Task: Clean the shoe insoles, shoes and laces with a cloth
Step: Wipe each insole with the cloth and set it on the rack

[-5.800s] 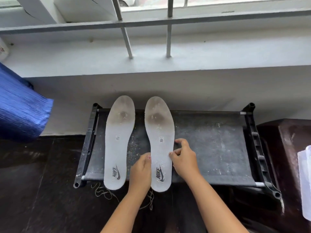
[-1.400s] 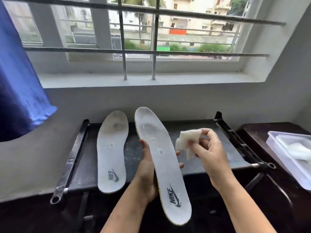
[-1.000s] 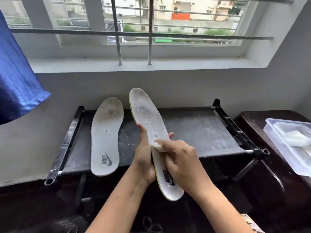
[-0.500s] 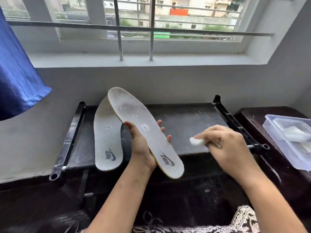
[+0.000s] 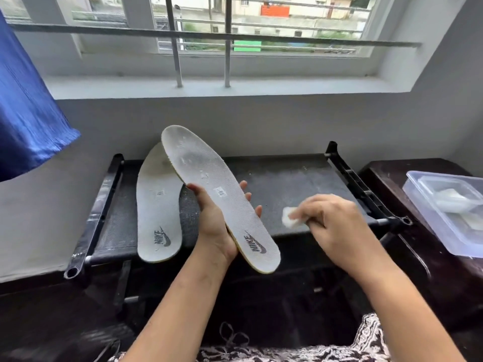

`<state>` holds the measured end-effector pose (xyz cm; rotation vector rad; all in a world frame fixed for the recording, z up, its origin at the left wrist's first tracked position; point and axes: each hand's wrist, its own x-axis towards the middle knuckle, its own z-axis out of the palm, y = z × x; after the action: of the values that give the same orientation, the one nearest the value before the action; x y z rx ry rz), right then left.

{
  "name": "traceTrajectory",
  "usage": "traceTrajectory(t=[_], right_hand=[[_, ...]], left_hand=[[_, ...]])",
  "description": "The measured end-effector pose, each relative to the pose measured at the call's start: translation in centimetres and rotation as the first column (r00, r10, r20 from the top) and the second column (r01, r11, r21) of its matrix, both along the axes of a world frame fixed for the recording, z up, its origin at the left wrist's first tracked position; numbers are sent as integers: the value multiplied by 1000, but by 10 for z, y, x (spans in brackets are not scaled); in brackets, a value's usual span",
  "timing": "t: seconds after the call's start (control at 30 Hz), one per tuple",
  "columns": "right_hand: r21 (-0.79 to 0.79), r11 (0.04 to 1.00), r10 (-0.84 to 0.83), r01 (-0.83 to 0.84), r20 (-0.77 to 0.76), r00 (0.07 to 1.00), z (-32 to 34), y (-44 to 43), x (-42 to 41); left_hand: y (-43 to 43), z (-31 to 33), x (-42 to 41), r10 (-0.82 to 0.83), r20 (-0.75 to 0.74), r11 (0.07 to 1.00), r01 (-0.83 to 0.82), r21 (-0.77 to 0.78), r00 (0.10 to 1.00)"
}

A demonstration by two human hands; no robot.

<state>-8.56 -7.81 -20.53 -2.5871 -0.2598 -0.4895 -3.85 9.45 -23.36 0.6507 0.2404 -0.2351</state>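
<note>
**Insole held up, cloth pulled away to the side**

The left hand (image 5: 217,226) has a closed grip on one insole (image 5: 219,194) in the middle of the frame. The thumb sits on the left edge and the fingers wrap under, near the middle of its length. The toe end points to the upper left and the heel end, with the logo, points to the lower right.

The insole looks thin and light. It is soft and bendy, so it may flop if held by one end. The middle is a good place to hold it, with fingers flat under it to push back when the cloth rubs. The top looks rough like fabric, so it should not slip.

The right hand (image 5: 332,220) is closed around a small white cloth (image 5: 291,218), right of the middle. The cloth is soft and squashes easily. It may be damp, but I cannot tell for sure.

The second insole (image 5: 156,205) lies flat on the dark tabletop (image 5: 287,178), left of the held one. A clear plastic box (image 5: 444,212) sits at the right edge.

A second ago the cloth was pressed on the held insole. Now it is off and apart from it, and the insole leans more to the left.
</note>
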Motion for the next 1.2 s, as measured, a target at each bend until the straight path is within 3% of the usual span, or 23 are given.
traceTrajectory(t=[0.07,0.1,0.17,0.23,0.27,0.33,0.4,0.47,0.53,0.63,0.73,0.83,0.9,1.0,1.07,1.17,1.2], right_hand=[[137,983,101,-119,132,986,-1,26,-5],[175,959,217,-224,59,974,-3,38,-8],[195,907,415,-374,-250,875,-12,43,-10],[-42,936,285,-349,-491,824,-17,20,-4],[-177,942,159,-284,-511,845,-16,7,-1],[-195,974,40,-119,-370,928,-8,-12,3],[-28,999,28,-31,-110,994,0,-8,3],[126,990,59,-61,26,998,7,11,-2],[242,949,215,-204,-19,976,7,31,-8],[298,891,413,-343,-216,885,-1,50,-16],[186,929,344,-320,-110,933,-10,50,-9],[-91,996,2,6,87,996,-13,36,8],[-9,992,-119,122,160,980,-7,28,11],[188,971,133,-151,106,985,-3,47,-2],[167,957,235,-238,38,971,-12,58,-5],[-38,997,-61,67,157,986,-20,34,18],[-19,983,-176,183,202,963,-16,24,24]], left_hand=[[-3,-2,0,-50,-11,999,51,19,999],[-3,-1,0,-60,-18,998,60,20,998],[1,0,0,-36,-25,998,37,46,999],[9,1,0,32,-18,999,-31,33,999],[13,2,0,56,-7,998,-56,14,998],[17,3,0,63,15,998,-63,28,998],[16,2,-1,28,6,998,-28,55,1000],[10,1,-2,-78,-9,992,78,97,997],[5,1,-4,-193,-12,969,192,152,981],[3,1,-5,-237,-16,952,236,198,971],[2,-2,-7,-329,-30,927,329,181,944],[-1,-5,-8,-428,-53,869,427,251,902],[-1,-4,-8,-446,-68,849,446,282,892],[2,-2,-7,-413,-92,852,420,312,906],[5,-4,-4,-413,-118,833,427,352,903],[5,-2,-8,-500,-154,776,519,358,852],[4,-1,-9,-521,-157,760,540,362,839]])
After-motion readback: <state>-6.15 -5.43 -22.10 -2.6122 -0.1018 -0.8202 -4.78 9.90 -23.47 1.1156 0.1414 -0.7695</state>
